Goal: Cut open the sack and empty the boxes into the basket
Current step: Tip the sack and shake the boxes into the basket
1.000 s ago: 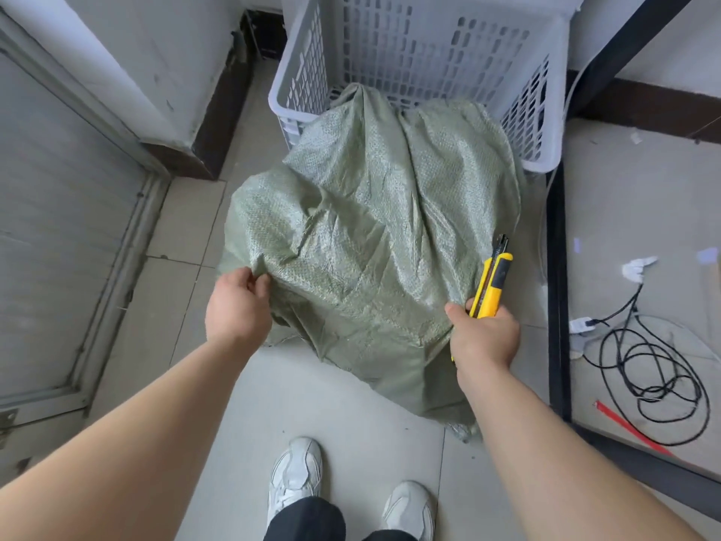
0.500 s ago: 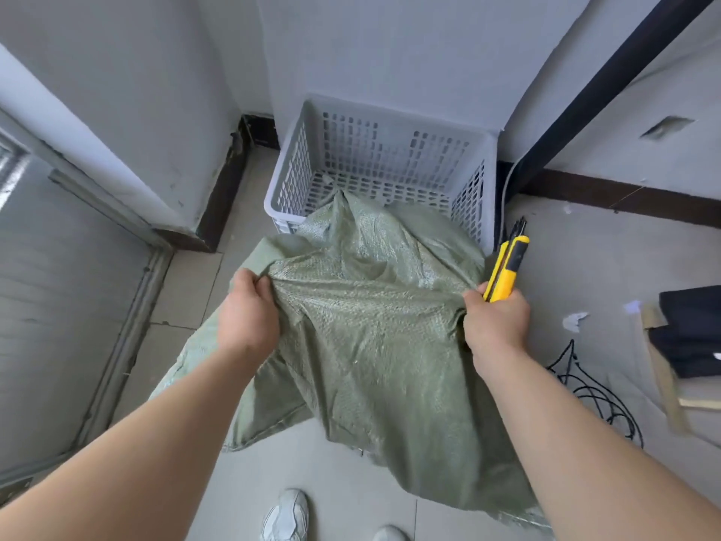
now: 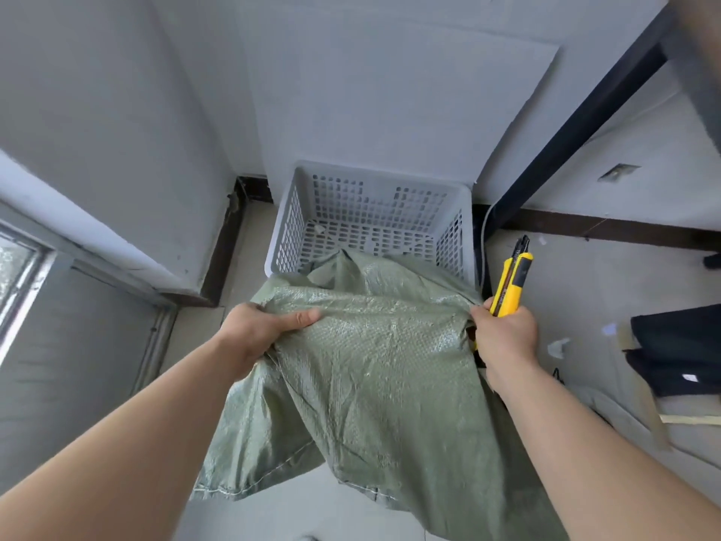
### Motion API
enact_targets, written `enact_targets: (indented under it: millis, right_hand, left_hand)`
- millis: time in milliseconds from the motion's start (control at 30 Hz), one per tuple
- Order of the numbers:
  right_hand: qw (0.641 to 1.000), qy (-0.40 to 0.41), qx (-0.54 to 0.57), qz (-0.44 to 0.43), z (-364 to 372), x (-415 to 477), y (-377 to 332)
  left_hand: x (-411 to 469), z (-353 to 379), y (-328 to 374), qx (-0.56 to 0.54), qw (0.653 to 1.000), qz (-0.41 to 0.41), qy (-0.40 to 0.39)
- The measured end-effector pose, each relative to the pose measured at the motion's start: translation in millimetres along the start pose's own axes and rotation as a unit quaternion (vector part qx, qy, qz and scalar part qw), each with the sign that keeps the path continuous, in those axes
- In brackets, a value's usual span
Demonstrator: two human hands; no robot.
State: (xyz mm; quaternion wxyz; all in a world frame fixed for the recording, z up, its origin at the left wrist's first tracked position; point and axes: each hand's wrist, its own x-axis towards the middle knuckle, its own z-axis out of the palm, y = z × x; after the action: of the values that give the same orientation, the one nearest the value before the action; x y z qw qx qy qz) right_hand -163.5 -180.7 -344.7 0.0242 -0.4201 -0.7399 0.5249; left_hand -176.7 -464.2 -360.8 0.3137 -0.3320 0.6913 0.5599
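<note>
A green woven sack [image 3: 374,369] hangs lifted in front of me, its far end draped over the near rim of a white slotted plastic basket [image 3: 374,205] that stands against the wall. My left hand [image 3: 261,329] grips the sack's upper left edge. My right hand [image 3: 505,337] pinches the sack's right edge and also holds a yellow and black utility knife [image 3: 511,281], which points up and away. The part of the basket floor that shows is bare; the sack hides its near part. No boxes are visible.
Grey walls meet in a corner behind the basket, with a dark skirting board [image 3: 222,247]. A black metal post [image 3: 577,123] slants up at the right. Dark folded cloth [image 3: 679,357] and paper scraps lie on the floor at the right. A door frame [image 3: 31,275] is at the left.
Both hands have raised the sack higher, and more of the basket's inside shows. The view has tilted up toward the wall, so my shoes have dropped out of sight.
</note>
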Motion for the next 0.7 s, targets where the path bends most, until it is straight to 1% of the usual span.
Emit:
enact_targets:
  millis: [167,433,700]
  right_hand:
    - [0.999,-0.001,0.005,-0.032,5,5,-29]
    - [0.999,-0.039,0.027,-0.010,-9,-14,-40]
    - [0.994,-0.045,0.082,-0.058,-20,-45,-84]
  left_hand:
    - [-5,-8,34,-0.051,0.997,0.049,0.038]
    - [-33,-11,33,-0.094,0.984,0.070,0.136]
    - [-86,-23,38,-0.116,0.963,0.104,0.220]
